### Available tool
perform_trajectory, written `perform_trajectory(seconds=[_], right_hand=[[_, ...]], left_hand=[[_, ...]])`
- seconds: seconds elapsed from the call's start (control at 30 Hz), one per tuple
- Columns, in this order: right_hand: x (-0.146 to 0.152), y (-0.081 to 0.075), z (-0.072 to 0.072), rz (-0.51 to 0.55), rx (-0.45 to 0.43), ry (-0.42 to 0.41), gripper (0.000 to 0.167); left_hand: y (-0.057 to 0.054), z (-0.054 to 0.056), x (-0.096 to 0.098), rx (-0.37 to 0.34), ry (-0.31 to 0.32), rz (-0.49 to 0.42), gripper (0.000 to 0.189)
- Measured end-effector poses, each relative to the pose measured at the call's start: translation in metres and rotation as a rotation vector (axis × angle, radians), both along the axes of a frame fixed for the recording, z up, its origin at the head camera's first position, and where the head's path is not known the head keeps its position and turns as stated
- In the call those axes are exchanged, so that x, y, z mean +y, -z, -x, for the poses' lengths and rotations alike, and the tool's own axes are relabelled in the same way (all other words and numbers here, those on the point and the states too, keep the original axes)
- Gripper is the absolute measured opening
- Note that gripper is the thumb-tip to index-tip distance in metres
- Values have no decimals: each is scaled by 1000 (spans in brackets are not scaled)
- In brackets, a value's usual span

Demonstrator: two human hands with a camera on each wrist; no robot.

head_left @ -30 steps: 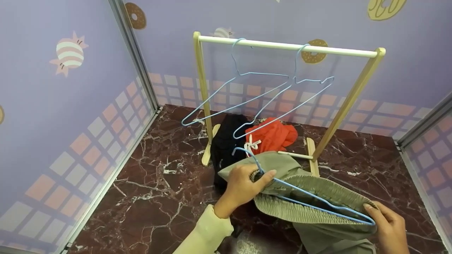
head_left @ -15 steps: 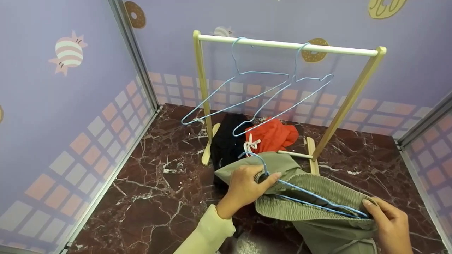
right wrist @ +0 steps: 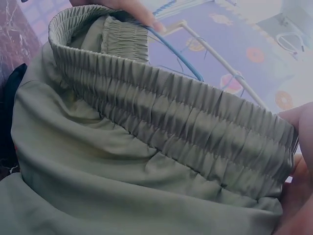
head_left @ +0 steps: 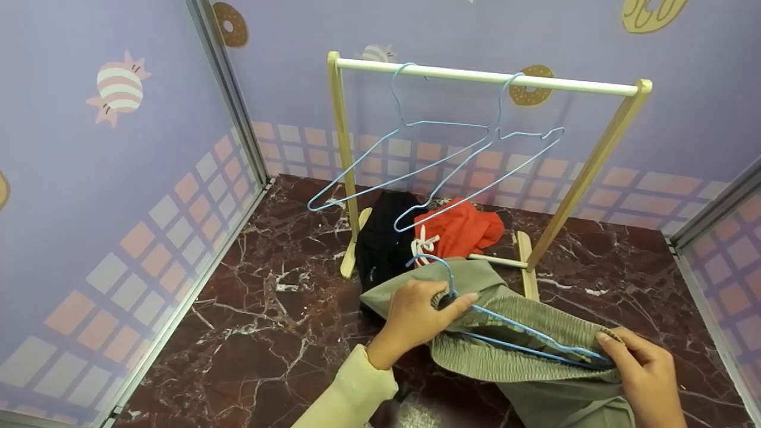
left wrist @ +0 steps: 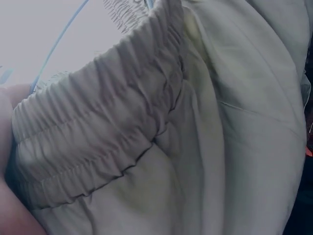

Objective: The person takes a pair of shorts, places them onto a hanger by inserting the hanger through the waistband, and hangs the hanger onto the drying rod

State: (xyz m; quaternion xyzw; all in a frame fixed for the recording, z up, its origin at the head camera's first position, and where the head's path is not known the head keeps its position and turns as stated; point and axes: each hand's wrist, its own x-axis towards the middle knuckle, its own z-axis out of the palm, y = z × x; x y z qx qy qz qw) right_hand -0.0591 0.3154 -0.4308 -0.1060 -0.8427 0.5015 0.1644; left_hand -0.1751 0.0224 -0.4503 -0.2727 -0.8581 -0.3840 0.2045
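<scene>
Olive-green trousers (head_left: 475, 273) with a gathered elastic waistband (right wrist: 171, 103) are held up in front of me, waist opening facing up. A blue wire hanger (head_left: 523, 329) lies inside that opening, its hook (head_left: 450, 274) sticking out at the left. My left hand (head_left: 410, 321) grips the hanger just below its hook, together with the left end of the waistband, its thumb across the wire. At the opposite end, my right hand (head_left: 645, 368) pinches the waistband between thumb and fingers, close by the hanger's right tip. The left wrist view shows mostly the gathered waistband (left wrist: 98, 122).
Behind the trousers stands a small wooden rack with a white rail (head_left: 464, 73). Two bare blue hangers (head_left: 410, 174) hang from it. Black cloth (head_left: 380, 238) and red cloth (head_left: 461, 229) with white drawstrings lie on the marbled floor (head_left: 238, 333). Patterned walls (head_left: 178, 107) enclose the space.
The hanger's right tip, once sticking out over the waistband's edge, now sits inside it. The hook and my left hand have shifted slightly right; my right hand has moved a little left.
</scene>
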Motion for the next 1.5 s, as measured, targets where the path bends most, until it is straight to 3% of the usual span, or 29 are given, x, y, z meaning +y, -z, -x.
perform_trajectory(seconds=[0.47,1.1,1.17,1.27,1.4,1.5], right_hand=[[-26,4,10,-158,10,-56,16],[-53,5,27,-265,58,-117,17],[-55,4,28,-302,32,-140,16],[-56,2,29,-353,-78,-216,14],[-54,0,30,-377,-246,-335,28],[-50,-1,30,-389,-297,-384,34]], left_hand=[[1,-7,9,8,-10,103,63],[4,-10,16,28,-21,97,63],[5,-9,16,32,-15,88,63],[6,-8,16,19,-5,72,63],[8,-8,14,-20,-5,71,63],[9,-7,13,-32,-14,70,64]])
